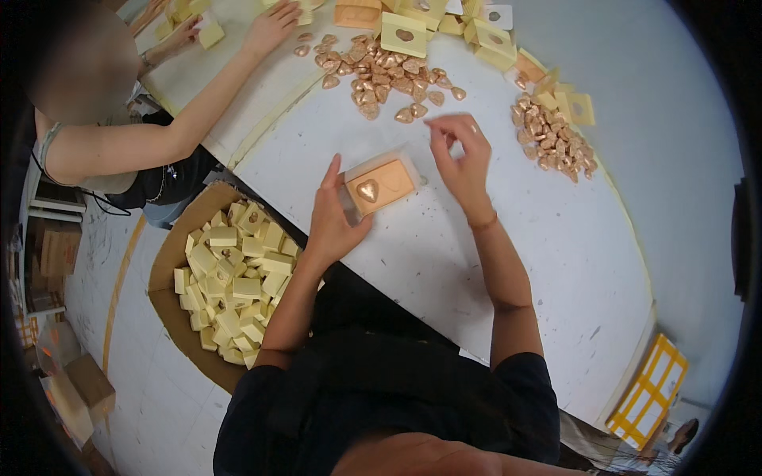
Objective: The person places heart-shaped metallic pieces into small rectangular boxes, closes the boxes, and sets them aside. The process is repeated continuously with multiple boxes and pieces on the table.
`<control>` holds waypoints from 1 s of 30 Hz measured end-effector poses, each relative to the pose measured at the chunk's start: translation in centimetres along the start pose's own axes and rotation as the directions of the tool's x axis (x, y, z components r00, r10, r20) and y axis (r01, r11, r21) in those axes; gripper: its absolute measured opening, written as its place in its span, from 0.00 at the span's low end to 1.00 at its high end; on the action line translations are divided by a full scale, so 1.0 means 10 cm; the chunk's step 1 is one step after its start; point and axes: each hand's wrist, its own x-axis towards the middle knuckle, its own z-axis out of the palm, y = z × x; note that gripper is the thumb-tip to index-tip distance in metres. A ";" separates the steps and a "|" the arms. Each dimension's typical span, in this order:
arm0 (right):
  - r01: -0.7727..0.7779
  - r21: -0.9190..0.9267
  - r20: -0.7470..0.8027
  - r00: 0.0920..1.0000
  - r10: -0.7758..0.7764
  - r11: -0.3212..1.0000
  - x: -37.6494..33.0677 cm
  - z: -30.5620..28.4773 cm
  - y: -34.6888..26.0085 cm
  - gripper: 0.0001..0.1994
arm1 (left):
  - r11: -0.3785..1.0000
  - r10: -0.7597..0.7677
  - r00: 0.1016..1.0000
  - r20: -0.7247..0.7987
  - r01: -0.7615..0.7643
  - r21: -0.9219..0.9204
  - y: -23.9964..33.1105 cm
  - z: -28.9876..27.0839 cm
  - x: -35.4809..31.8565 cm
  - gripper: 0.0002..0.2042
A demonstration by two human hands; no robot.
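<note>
My left hand [337,218] is closed around the left end of a small box with an orange insert [385,202], its pale sides translucent, on the white table. One copper-gold foil heart [367,190] sits in the left part of the insert; on the right shows a bare heart-shaped hollow [394,178]. Beyond the box's right end hovers my right hand [462,155], thumb and index fingertips drawn together. Whatever may be between them I cannot make out. Close to those fingertips lie loose foil hearts [404,116] at the near edge of a larger pile [381,70].
A second heart pile [553,136] lies at the right, beside yellow cartons [579,109]. More yellow cartons [403,36] stand at the back. Left of me, a large cardboard box [171,305] holds several yellow cartons. A co-worker's arm [190,131] reaches over the adjoining table.
</note>
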 end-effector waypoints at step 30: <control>0.378 -0.301 0.467 0.859 -0.210 0.876 -0.64 0.09 -0.16 0.20 | 0.995 0.071 0.997 0.010 -0.072 0.069 -0.07 -0.07 -0.01 0.53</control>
